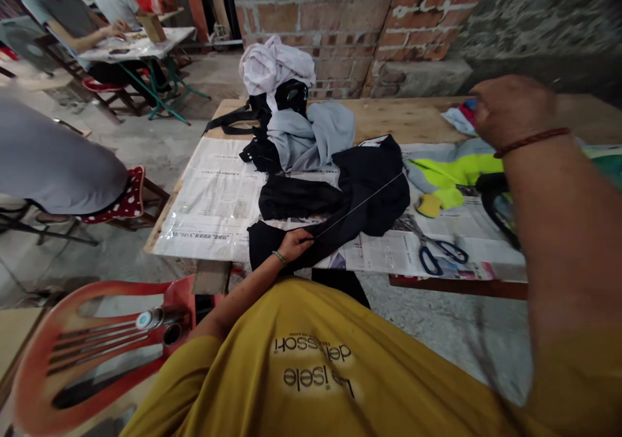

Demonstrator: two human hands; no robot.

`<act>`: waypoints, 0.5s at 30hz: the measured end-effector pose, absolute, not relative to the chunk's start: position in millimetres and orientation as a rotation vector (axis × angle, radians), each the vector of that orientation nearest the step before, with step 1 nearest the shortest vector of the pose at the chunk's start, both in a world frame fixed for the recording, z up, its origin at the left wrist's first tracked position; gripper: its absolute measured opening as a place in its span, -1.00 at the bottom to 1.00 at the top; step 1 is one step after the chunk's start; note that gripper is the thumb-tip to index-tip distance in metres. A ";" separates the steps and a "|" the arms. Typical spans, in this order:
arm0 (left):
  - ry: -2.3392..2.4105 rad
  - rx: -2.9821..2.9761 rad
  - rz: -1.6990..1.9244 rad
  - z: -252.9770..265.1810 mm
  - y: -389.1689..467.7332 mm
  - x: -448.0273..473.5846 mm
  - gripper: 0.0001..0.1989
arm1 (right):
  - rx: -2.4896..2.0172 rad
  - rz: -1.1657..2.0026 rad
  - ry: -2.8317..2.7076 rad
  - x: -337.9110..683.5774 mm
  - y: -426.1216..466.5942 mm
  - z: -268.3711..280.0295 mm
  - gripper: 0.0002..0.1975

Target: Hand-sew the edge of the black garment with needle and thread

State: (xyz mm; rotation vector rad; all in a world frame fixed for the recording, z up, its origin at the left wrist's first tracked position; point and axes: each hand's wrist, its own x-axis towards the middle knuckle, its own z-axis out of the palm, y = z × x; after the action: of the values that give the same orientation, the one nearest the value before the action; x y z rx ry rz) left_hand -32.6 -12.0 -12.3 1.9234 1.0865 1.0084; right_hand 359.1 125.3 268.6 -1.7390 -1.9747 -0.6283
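Observation:
My left hand (pixel 295 247) pinches the near edge of a black garment (pixel 374 190), which lies spread on the table. A taut pale thread (pixel 362 206) rises from the cloth beside my left fingers and slants up toward my right hand (pixel 515 109). That hand is raised high on the right, closed and slightly blurred. Its fingertips are turned away, so any needle in them is hidden, and the thread's far end fades from sight. Scissors (pixel 432 249) with dark blue handles lie right of the garment, their blades pointing toward it.
Newspaper under clear plastic (pixel 204 197) covers the wooden table. Grey cloth (pixel 311 135), a white bundle (pixel 276 67) and black straps are heaped at the back. Neon-yellow and grey fabric (pixel 454 171) lies right. A red plastic chair (pixel 97 294) holds a bottle (pixel 148 319). Other people sit left.

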 end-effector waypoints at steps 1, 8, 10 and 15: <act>1.092 1.922 1.010 -12.0 -12.1 -32.5 -0.90 | -1.778 -0.704 -1.985 362.1 125.5 272.1 -0.70; 1.103 1.915 0.994 -10.3 -12.6 -33.2 -0.89 | -1.919 -0.948 -1.935 380.9 122.3 286.5 -0.68; 1.100 1.918 0.993 -10.5 -12.5 -33.2 -0.89 | -1.963 -0.932 -1.909 383.8 118.5 289.6 -0.68; 1.093 1.931 1.006 -12.0 -11.6 -33.4 -0.86 | -2.077 -0.875 -1.825 389.6 110.6 289.8 -0.62</act>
State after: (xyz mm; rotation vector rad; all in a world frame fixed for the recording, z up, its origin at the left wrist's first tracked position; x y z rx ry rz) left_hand -33.4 -11.6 -12.0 1.9305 1.0932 1.0061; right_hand 389.6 110.6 289.8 -2.0768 -1.8247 -0.8745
